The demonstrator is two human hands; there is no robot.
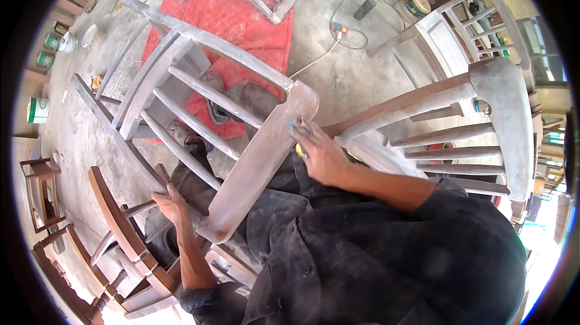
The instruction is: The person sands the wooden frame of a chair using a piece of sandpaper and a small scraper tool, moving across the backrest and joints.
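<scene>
The whitish wooden chair slants between both hands.

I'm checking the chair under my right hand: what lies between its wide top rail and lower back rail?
In the head view, three slim spindles link the wide top rail to the lower back rail; red floor covering shows through a gap.
</scene>
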